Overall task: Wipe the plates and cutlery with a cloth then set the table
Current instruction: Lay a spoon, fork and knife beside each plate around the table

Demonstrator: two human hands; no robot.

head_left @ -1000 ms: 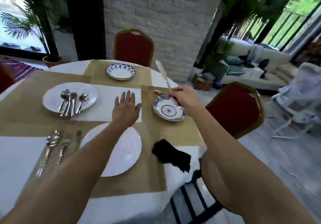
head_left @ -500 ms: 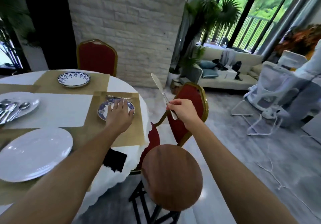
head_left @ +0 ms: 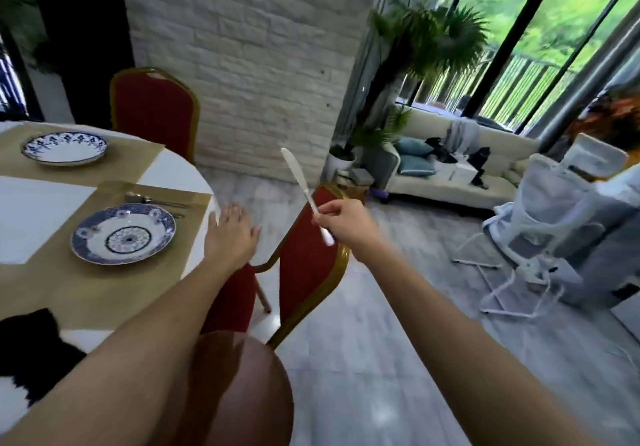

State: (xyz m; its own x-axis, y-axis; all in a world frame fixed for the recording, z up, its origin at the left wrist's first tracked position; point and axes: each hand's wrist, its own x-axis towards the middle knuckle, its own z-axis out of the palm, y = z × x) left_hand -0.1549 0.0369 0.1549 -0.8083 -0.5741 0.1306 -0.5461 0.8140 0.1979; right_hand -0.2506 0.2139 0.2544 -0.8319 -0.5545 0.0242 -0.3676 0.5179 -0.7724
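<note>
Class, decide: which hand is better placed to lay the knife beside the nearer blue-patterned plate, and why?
Probably the right hand: it grips the knife. The left hand is open and empty beside the plate.

The left edge cuts off most of the black cloth [head_left: 33, 348]. We cannot tell apart the blurred cutlery [head_left: 138, 198] behind the blue-patterned plate [head_left: 123, 234]. The right hand [head_left: 346, 225] hides the middle of the knife [head_left: 296, 175].

Your table [head_left: 171, 168] fills the left of the frame, white-topped, with tan mats [head_left: 86, 293] across it. A blue-patterned plate [head_left: 123, 234] sits on the mat at centre left, cutlery [head_left: 152, 199] just behind it. A second plate [head_left: 64, 147] sits at upper left, a black cloth [head_left: 34, 345] at lower left.
</note>
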